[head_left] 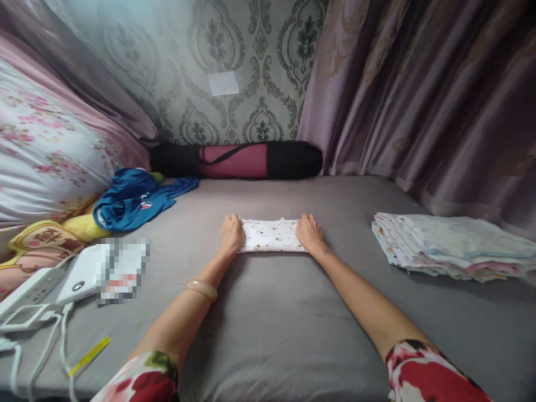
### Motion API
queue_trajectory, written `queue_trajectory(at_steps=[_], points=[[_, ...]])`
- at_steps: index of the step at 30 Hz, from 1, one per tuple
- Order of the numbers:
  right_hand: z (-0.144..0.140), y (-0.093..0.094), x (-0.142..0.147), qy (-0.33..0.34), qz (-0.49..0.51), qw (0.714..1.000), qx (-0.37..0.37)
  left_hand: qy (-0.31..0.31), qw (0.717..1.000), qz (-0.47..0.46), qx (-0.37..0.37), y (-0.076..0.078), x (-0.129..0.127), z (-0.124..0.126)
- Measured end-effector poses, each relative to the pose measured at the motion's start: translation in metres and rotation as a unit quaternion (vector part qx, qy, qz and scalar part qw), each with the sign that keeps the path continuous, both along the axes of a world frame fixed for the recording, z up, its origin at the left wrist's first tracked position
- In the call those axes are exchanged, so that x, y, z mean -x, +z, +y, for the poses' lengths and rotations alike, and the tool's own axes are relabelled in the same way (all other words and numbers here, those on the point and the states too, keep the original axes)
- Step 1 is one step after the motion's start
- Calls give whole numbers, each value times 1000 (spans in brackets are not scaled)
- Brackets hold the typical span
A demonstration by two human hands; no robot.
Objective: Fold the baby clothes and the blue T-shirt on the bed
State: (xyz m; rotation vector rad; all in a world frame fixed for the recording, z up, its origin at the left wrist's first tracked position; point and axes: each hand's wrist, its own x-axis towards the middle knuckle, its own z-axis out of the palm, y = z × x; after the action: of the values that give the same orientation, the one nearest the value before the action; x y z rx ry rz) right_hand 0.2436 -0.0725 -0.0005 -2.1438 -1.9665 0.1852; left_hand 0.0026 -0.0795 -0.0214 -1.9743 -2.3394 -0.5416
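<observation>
A small white cloth with a tiny printed pattern lies folded into a flat rectangle on the grey bed sheet. My left hand grips its left end, fingers curled round the edge. At the opposite end, my right hand is closed on the cloth in the same way. The cloth stretches level between the two hands. What the garment or cloth is exactly, I cannot make out. To the right sits a stack of folded, light-coloured printed cloths.
A black and maroon rolled bag lies along the patterned wall. At left are a blue garment, a floral pillow, a power strip, a white power bank, cables and a yellow strip. Curtains hang at right.
</observation>
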Motion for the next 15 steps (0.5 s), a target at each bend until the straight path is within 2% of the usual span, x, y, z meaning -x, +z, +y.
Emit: queue_trajectory(at_steps=[4,7,10,12,13,15], points=[[2,-1,-1,-1,-3,1000,7,24,1000,-6,9,2,0,-2],[6,0,-5,7,-1,1000,16,30,998,-44,20,4,3,-1],[8,8,-13,28,10,998,49,47,993,-99,34,10,9,0],[5,17,-14,31,9,998,49,54,993,-104,12,17,11,-4],[2,21,-13,28,2,999,31,42,995,-91,-11,20,10,-7],[-7,29,-4,43,-16,999,-28,-25,997,-51,-55,27,4,-15]])
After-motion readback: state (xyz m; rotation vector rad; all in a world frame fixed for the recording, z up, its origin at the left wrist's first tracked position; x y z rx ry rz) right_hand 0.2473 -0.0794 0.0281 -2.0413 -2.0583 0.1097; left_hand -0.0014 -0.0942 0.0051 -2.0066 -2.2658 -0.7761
